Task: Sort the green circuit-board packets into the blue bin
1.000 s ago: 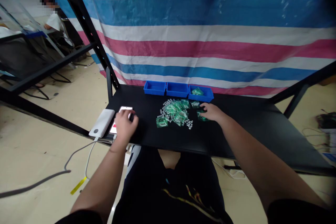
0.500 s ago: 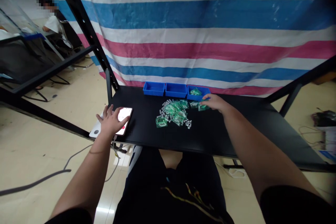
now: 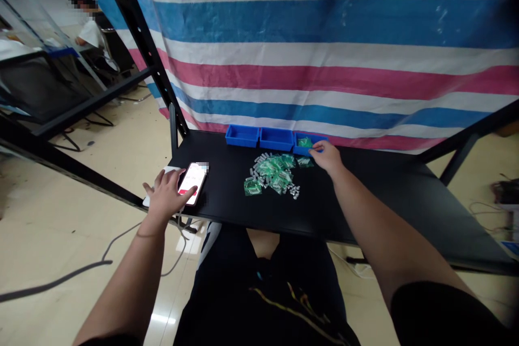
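My left hand (image 3: 165,192) is spread at the left edge of the black table, its thumb over the lower part of a lit phone (image 3: 193,183). Fingers pressed together, my right hand (image 3: 327,157) is at the front right of the right blue bin (image 3: 310,150); what it pinches, if anything, is too small to tell. Inside that bin lies a green packet (image 3: 304,142). A pile of green packets and small silvery cylinders (image 3: 273,170) covers the middle of the table, with one packet (image 3: 305,162) just right of it and small silvery pieces (image 3: 294,191) at its lower right.
Two more blue bins (image 3: 242,135) (image 3: 276,139) stand left of the right one. Black frame posts (image 3: 138,32) rise at the table's sides, before a striped sheet (image 3: 304,21). Cables (image 3: 121,238) hang at the left. A seated person (image 3: 91,32) is at the far left.
My right hand has moved left and up to the right bin's front, and the packet that was under its fingers no longer shows on the table. My left hand has shifted slightly left off the phone.
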A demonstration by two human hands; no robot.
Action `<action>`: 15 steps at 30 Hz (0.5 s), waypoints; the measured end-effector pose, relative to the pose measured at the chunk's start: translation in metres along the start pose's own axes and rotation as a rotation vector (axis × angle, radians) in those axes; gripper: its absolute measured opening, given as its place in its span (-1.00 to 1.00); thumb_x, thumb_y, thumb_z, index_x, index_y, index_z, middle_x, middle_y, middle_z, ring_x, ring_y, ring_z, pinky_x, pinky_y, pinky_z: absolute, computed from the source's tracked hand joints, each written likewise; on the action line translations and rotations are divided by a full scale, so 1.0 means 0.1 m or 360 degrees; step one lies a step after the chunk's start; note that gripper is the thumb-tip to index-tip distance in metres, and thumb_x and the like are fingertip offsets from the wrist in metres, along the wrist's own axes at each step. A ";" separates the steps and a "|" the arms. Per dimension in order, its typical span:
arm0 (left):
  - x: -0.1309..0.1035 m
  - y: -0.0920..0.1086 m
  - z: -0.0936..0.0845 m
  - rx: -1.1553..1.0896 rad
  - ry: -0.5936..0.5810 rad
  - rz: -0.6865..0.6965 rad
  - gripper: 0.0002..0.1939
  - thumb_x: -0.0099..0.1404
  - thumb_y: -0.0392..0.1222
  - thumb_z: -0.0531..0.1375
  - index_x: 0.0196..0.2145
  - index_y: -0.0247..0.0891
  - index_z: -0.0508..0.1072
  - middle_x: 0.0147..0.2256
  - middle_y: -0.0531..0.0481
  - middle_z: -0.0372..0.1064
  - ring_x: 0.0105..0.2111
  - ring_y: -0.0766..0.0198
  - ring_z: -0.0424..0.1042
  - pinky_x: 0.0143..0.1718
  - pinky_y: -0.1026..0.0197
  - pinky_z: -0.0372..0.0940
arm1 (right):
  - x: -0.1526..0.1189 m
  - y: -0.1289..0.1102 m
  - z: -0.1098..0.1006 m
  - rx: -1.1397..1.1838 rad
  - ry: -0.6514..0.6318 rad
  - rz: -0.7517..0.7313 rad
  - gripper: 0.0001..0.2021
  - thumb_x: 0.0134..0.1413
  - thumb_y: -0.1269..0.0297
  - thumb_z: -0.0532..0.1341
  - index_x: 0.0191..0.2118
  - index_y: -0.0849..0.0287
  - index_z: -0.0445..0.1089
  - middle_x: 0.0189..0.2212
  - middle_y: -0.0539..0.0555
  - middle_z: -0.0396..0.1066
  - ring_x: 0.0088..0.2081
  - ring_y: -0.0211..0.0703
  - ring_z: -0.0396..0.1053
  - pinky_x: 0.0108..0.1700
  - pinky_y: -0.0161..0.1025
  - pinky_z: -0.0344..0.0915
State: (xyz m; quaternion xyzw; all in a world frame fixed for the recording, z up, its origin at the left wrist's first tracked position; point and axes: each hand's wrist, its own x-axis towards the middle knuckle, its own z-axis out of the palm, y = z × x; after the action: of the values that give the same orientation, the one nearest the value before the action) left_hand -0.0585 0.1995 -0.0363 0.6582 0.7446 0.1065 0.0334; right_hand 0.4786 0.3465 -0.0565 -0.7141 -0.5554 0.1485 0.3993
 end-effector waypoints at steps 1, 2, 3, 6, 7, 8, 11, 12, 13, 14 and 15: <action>-0.04 -0.04 0.00 -0.0006 0.0000 0.0021 -0.22 0.34 0.35 0.05 0.37 -0.06 0.20 0.39 -0.24 0.14 0.43 -0.35 -0.08 0.30 -0.67 -0.28 | -0.08 0.03 0.00 -0.0043 -0.0016 -0.0102 -0.83 -0.07 0.23 0.34 -0.31 0.12 0.43 -0.37 0.05 0.47 -0.36 -0.10 0.44 -0.16 -0.06 0.47; -0.07 -0.07 0.00 -0.0010 0.0002 0.0045 -0.23 0.34 0.34 0.06 0.38 -0.07 0.19 0.39 -0.24 0.15 0.42 -0.34 -0.04 0.30 -0.66 -0.27 | -0.17 0.07 0.01 -0.0045 -0.0033 -0.0194 -0.84 -0.04 0.21 0.32 -0.30 0.12 0.44 -0.37 0.05 0.48 -0.37 -0.11 0.43 -0.14 -0.08 0.46; -0.10 -0.10 0.00 -0.0012 0.0002 0.0073 -0.23 0.34 0.33 0.07 0.38 -0.08 0.18 0.39 -0.24 0.15 0.41 -0.33 -0.02 0.31 -0.65 -0.27 | -0.26 0.11 0.02 -0.0020 -0.0047 -0.0276 -0.83 -0.01 0.18 0.30 -0.29 0.12 0.46 -0.36 0.06 0.49 -0.37 -0.12 0.42 -0.15 -0.10 0.45; -0.16 -0.18 0.03 -0.0002 -0.0014 0.0149 -0.23 0.33 0.31 0.11 0.36 -0.09 0.20 0.40 -0.25 0.13 0.40 -0.33 0.02 0.32 -0.62 -0.25 | -0.53 0.25 0.06 0.0076 0.0012 -0.0412 -0.82 0.07 0.14 0.24 -0.26 0.12 0.46 -0.32 0.09 0.48 -0.37 -0.13 0.40 -0.24 -0.17 0.41; -0.18 -0.19 0.04 0.0004 -0.0022 0.0165 -0.23 0.32 0.31 0.12 0.36 -0.09 0.21 0.40 -0.25 0.12 0.40 -0.33 0.02 0.32 -0.61 -0.25 | -0.60 0.30 0.08 0.0105 0.0061 -0.0398 -0.82 0.10 0.13 0.23 -0.27 0.12 0.45 -0.33 0.09 0.47 -0.37 -0.13 0.40 -0.26 -0.19 0.40; -0.20 -0.20 0.05 0.0010 -0.0030 0.0180 -0.22 0.31 0.30 0.13 0.36 -0.09 0.21 0.41 -0.25 0.10 0.41 -0.34 0.01 0.33 -0.60 -0.25 | -0.66 0.35 0.09 0.0139 0.0117 -0.0360 -0.81 0.12 0.12 0.21 -0.27 0.12 0.44 -0.36 0.08 0.46 -0.37 -0.13 0.40 -0.28 -0.19 0.39; -0.27 -0.20 0.10 0.0031 -0.0026 0.0218 -0.22 0.29 0.30 0.17 0.34 -0.08 0.23 0.42 -0.24 0.08 0.42 -0.34 -0.02 0.34 -0.60 -0.31 | -0.76 0.45 0.11 0.0234 0.0283 -0.0208 -0.81 0.13 0.11 0.19 -0.26 0.11 0.39 -0.40 0.06 0.44 -0.37 -0.10 0.43 -0.25 -0.18 0.41; -0.29 -0.20 0.11 0.0041 -0.0012 0.0229 -0.23 0.29 0.30 0.18 0.34 -0.08 0.23 0.42 -0.23 0.09 0.42 -0.34 -0.02 0.34 -0.60 -0.33 | -0.77 0.46 0.11 0.0244 0.0312 -0.0169 -0.81 0.13 0.11 0.19 -0.25 0.11 0.38 -0.39 0.06 0.45 -0.35 -0.09 0.44 -0.24 -0.17 0.42; -0.31 -0.18 0.12 0.0052 0.0006 0.0236 -0.24 0.29 0.29 0.18 0.33 -0.08 0.24 0.41 -0.24 0.10 0.41 -0.34 -0.02 0.34 -0.60 -0.35 | -0.77 0.47 0.11 0.0244 0.0327 -0.0139 -0.81 0.12 0.11 0.19 -0.25 0.11 0.38 -0.39 0.07 0.46 -0.34 -0.08 0.46 -0.23 -0.17 0.43; -0.33 -0.17 0.14 0.0064 0.0021 0.0240 -0.25 0.29 0.29 0.19 0.32 -0.07 0.25 0.40 -0.24 0.13 0.41 -0.34 -0.01 0.33 -0.61 -0.38 | -0.77 0.47 0.11 0.0236 0.0329 -0.0117 -0.81 0.12 0.10 0.18 -0.25 0.11 0.38 -0.38 0.07 0.47 -0.33 -0.07 0.46 -0.23 -0.16 0.44; -0.33 -0.15 0.15 0.0078 0.0031 0.0240 -0.26 0.29 0.29 0.19 0.31 -0.07 0.26 0.39 -0.24 0.15 0.41 -0.34 -0.01 0.33 -0.61 -0.39 | -0.77 0.46 0.11 0.0226 0.0312 -0.0103 -0.81 0.12 0.10 0.18 -0.26 0.10 0.38 -0.38 0.08 0.47 -0.32 -0.07 0.47 -0.23 -0.16 0.44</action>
State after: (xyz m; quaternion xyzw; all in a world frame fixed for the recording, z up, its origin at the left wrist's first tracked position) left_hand -0.0658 0.1665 -0.0569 0.7119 0.6956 0.0968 0.0018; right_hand 0.4765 0.2779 -0.1150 -0.6769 -0.5247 0.1039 0.5058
